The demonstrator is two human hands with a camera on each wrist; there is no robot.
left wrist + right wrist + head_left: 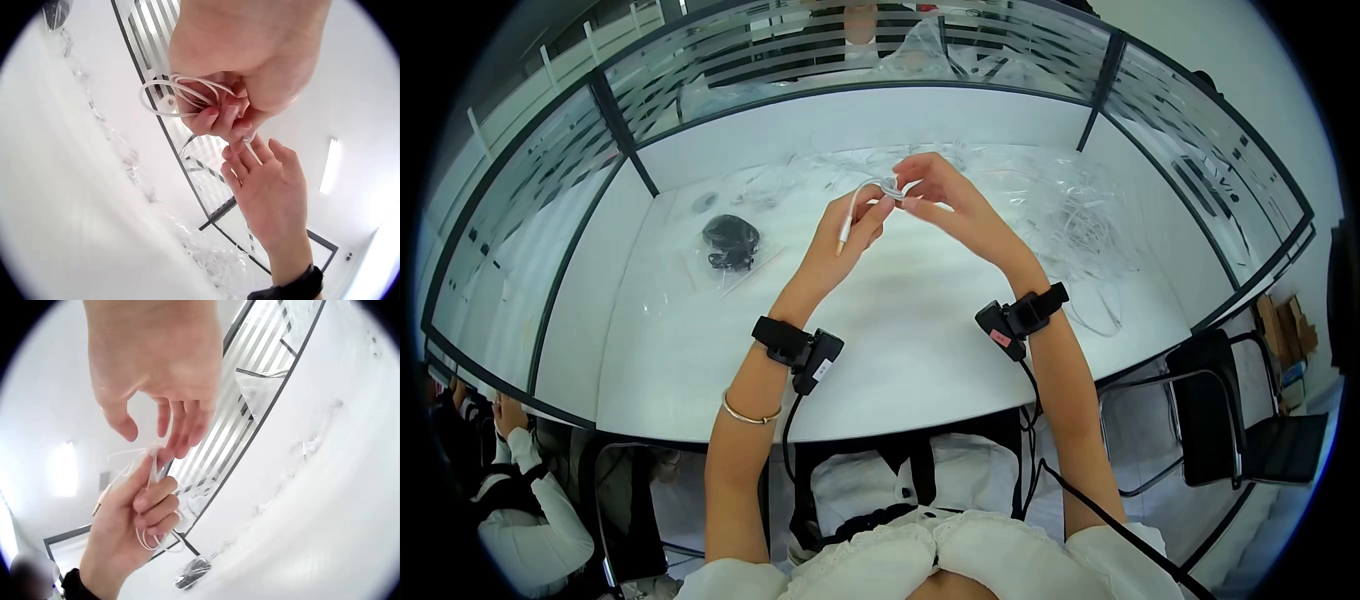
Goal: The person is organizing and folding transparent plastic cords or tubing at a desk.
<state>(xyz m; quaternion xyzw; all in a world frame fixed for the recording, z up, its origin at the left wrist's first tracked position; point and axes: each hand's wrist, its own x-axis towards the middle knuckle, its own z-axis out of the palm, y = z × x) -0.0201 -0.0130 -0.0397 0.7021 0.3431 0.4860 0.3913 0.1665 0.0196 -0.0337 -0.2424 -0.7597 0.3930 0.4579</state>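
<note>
My left hand (pixel 861 226) grips a looped white audio cable (pixel 149 103), its fingers curled round the coils. The cable's plug (pixel 102 499), with a gold-coloured metal tip, hangs free on the thumb side of that hand. In the left wrist view, loops stick out past the curled fingers, and a short white piece runs from the fingertips toward the other hand. My right hand (pixel 962 212) is raised just beside the cable, its fingers loosely bent and its thumb apart from them. In the right wrist view, its fingertips come right at the left thumb and the upper strand.
A black bundle in clear plastic (pixel 731 242) lies on the left of the white table (pixel 880 350). Tangled white cables and clear bags (pixel 1090 225) cover the right side. A glass-topped partition (pixel 860 115) encloses the back. A black chair (pixel 1250 430) stands at right.
</note>
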